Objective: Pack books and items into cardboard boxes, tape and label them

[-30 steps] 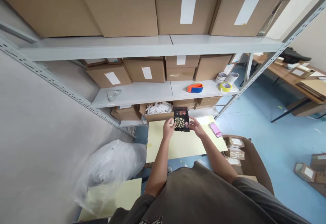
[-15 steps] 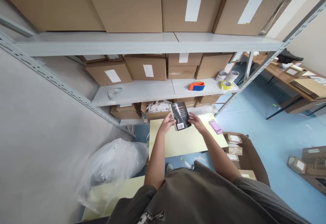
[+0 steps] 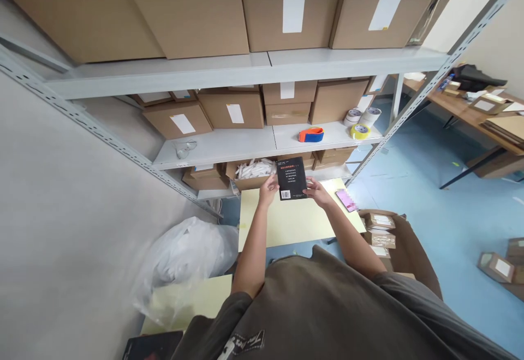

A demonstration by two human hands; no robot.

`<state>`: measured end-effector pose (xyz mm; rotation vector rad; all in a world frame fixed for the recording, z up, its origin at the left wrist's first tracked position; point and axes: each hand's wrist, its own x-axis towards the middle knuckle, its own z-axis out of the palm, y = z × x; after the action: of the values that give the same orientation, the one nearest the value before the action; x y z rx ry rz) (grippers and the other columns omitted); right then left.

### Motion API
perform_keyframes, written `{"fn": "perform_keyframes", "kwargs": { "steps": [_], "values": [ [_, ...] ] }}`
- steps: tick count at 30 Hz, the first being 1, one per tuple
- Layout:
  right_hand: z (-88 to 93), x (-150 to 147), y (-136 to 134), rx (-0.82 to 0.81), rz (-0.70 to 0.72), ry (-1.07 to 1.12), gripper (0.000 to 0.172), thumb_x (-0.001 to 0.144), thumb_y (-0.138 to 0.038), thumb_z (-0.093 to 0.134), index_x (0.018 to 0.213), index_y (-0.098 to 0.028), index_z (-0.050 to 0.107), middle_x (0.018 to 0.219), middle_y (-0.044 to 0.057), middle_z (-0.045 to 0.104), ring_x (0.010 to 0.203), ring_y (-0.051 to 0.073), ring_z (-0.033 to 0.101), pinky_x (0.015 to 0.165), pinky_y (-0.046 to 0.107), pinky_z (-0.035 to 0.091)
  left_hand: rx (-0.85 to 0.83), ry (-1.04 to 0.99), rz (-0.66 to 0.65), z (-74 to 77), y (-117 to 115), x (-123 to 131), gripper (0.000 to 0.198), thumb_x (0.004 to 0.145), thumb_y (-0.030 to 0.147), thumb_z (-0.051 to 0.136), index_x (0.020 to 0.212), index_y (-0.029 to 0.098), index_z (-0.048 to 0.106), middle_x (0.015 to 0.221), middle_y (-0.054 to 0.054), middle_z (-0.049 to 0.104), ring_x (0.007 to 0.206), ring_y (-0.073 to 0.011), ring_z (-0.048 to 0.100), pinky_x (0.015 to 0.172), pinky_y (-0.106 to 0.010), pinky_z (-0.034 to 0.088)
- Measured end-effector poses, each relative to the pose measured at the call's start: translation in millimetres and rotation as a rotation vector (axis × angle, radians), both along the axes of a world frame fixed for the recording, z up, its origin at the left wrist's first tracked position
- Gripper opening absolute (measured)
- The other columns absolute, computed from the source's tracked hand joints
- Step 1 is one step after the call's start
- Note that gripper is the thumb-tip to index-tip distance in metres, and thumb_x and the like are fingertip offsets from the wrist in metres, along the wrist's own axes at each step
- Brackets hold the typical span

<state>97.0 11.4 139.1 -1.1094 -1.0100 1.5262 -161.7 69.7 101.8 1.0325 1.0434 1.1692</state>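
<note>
Between my two hands is a black book [image 3: 292, 179], its back cover with white and red print and a barcode turned up to me. My left hand [image 3: 268, 190] is closed on the book's left edge. On the opposite edge, my right hand [image 3: 317, 191] grips it low on the side, thumb on the cover. The book is held above a pale yellow table [image 3: 282, 223]. A pink phone-like object [image 3: 346, 200], partly blurred out, lies at the table's right end.
Grey shelving [image 3: 221, 144] with cardboard boxes stands ahead. It bears tape rolls [image 3: 360, 131] and an orange-blue strap [image 3: 311, 135]. A carton [image 3: 417, 256] of small boxes is at right. A white plastic bag [image 3: 192, 251] and another dark book [image 3: 153, 345] are at left.
The book has turned more upright and square to me, so its cover print reads straighter. My view has shifted slightly, and a dark book now shows at the lower left.
</note>
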Motion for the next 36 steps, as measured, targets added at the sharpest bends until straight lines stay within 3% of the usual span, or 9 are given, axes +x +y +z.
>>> {"fn": "perform_keyframes", "kwargs": {
  "steps": [3,7,10,12,15,19,28,31,36],
  "values": [
    [6.5,-6.8,-0.6,0.175,0.005,-0.08,0.066,0.073,-0.027,0.082,0.135,-0.035,0.064,0.131,0.005,0.073,0.115,0.028,0.07,0.093,0.043,0.059,0.102,0.102,-0.03,12.5,-12.1,26.2,0.076,0.073,0.029,0.097,0.144,0.023,0.072,0.139,-0.015,0.072,0.119,-0.0325,0.071,0.104,-0.044,0.057],
    [9.4,-19.7,-6.0,0.332,0.099,-0.185,0.063,0.078,-0.027,0.077,0.139,-0.037,0.067,0.149,0.007,0.062,0.133,0.031,0.062,0.093,0.043,0.061,0.23,0.017,-0.102,26.0,-27.7,63.9,0.095,0.078,0.03,0.094,0.163,0.023,0.053,0.146,-0.016,0.068,0.124,-0.0325,0.069,0.104,-0.043,0.057],
    [6.6,-16.6,-4.2,0.367,0.118,-0.229,0.067,0.077,-0.029,0.08,0.142,-0.039,0.067,0.153,0.008,0.059,0.143,0.033,0.053,0.099,0.046,0.06,0.236,-0.007,-0.055,32.4,-26.7,66.7,0.092,0.082,0.029,0.09,0.165,0.021,0.05,0.139,-0.014,0.073,0.121,-0.0313,0.071,0.105,-0.042,0.057],
    [4.9,-5.8,2.2,0.344,-0.009,-0.23,0.073,0.077,-0.033,0.084,0.146,-0.038,0.063,0.154,0.007,0.059,0.147,0.033,0.05,0.107,0.049,0.056,0.188,-0.068,-0.104,34.7,-21.7,55.3,0.094,0.081,0.03,0.09,0.165,0.022,0.048,0.136,-0.013,0.074,0.118,-0.0295,0.072,0.103,-0.042,0.058],
    [4.4,16.6,12.9,0.215,-0.148,-0.183,0.078,0.075,-0.038,0.088,0.148,-0.036,0.061,0.144,0.009,0.067,0.139,0.033,0.057,0.106,0.051,0.055,0.096,-0.196,-0.198,35.4,-14.7,33.9,0.1,0.076,0.031,0.094,0.165,0.026,0.049,0.14,-0.012,0.072,0.118,-0.0278,0.071,0.098,-0.04,0.06],
    [3.6,36.3,13.8,0.052,0.038,0.019,0.069,0.069,-0.036,0.092,0.134,-0.033,0.068,0.113,0.004,0.078,0.105,0.029,0.071,0.089,0.042,0.059,0.008,-0.259,-0.238,31.4,-12.3,24.9,0.1,0.071,0.028,0.097,0.161,0.028,0.054,0.138,-0.011,0.073,0.118,-0.0272,0.071,0.096,-0.04,0.061],
    [-18.8,46.1,1.7,-0.022,0.014,0.141,0.065,0.065,-0.031,0.095,0.124,-0.034,0.066,0.101,-0.001,0.076,0.092,0.022,0.071,0.078,0.033,0.056,-0.165,-0.097,-0.213,0.0,-28.4,34.9,0.101,0.077,0.023,0.088,0.168,0.034,0.044,0.128,-0.008,0.074,0.107,-0.0234,0.073,0.091,-0.036,0.059],
    [-40.4,40.3,3.2,-0.071,0.026,0.152,0.067,0.065,-0.032,0.095,0.124,-0.035,0.064,0.104,-0.001,0.076,0.094,0.022,0.071,0.078,0.033,0.056,-0.196,-0.051,-0.162,-20.4,-35.9,27.0,0.107,0.071,0.015,0.086,0.168,0.03,0.044,0.116,-0.006,0.075,0.097,-0.0209,0.073,0.085,-0.033,0.058],
    [-88.5,12.3,8.5,-0.163,0.055,0.172,0.07,0.063,-0.035,0.095,0.124,-0.036,0.063,0.104,-0.002,0.077,0.097,0.022,0.073,0.082,0.034,0.056,-0.163,-0.003,-0.011,-66.1,-45.7,0.8,0.088,0.071,0.019,0.088,0.154,0.021,0.061,0.115,-0.01,0.076,0.099,-0.0224,0.071,0.081,-0.03,0.057]
  ]
}}
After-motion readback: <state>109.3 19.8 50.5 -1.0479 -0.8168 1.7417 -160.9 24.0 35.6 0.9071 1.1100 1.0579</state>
